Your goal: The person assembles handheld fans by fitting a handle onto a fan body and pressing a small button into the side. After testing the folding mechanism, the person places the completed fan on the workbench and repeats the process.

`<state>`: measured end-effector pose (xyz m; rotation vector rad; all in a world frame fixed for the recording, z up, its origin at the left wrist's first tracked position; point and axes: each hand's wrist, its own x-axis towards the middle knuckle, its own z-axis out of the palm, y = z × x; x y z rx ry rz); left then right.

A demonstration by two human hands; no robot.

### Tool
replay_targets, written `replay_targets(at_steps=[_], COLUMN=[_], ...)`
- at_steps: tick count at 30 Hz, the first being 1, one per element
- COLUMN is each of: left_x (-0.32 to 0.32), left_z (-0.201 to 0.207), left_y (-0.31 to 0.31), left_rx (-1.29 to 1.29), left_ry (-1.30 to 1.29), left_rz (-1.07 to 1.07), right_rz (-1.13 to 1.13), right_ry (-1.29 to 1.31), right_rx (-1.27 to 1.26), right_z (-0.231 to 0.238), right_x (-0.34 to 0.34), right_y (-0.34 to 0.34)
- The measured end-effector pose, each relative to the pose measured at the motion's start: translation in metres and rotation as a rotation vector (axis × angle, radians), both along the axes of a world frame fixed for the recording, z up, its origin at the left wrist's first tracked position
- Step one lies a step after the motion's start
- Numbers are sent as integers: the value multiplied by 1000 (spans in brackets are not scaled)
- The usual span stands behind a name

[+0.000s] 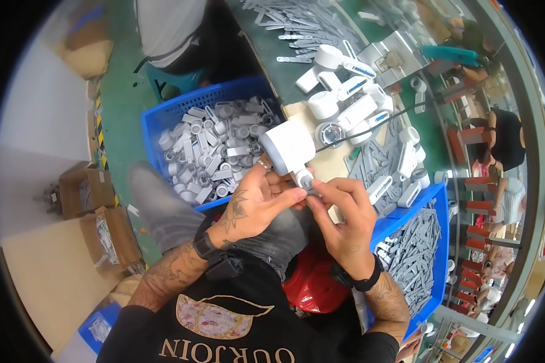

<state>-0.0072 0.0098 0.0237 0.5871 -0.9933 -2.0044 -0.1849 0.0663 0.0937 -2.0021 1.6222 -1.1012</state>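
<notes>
A white rounded plastic housing with a grey rim and a short narrow neck is held over my lap, at the table's edge. My left hand is closed around its underside, the thumb pressed at the neck. With thumb and forefinger, my right hand pinches a small grey piece at the neck's end. Both hands' fingertips meet there, so part of that joint is hidden. Close by on the table, a round part with a dark, clear-looking face lies next to a thin black cable.
A blue basket full of grey and white parts stands at the left. Another blue bin at the right holds grey strips. White housings and grey strips crowd the table. Cardboard boxes stand far left; other people work at right.
</notes>
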Motion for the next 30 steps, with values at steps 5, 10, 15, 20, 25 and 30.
replay_targets(at_steps=[5, 10, 15, 20, 25, 30], left_x=[-4, -7, -7, -37, -79, -126], left_z=[3, 2, 14, 13, 32, 21], left_y=[0, 4, 19, 10, -6, -8], left_rx=[6, -75, -120, -251, -73, -180], left_ry=[29, 40, -22, -101, 0, -193], left_rz=[62, 60, -85, -20, -97, -227], right_rz=[21, 85, 162, 71, -76, -315], right_ry=[250, 47, -744, -510, 221, 262], right_rx=[-155, 17, 602, 387, 34, 62], right_z=[-7, 4, 9, 10, 32, 29], right_x=[-1, -15, -19, -41, -73, -115], right_y=[-2, -2, 3, 4, 19, 28])
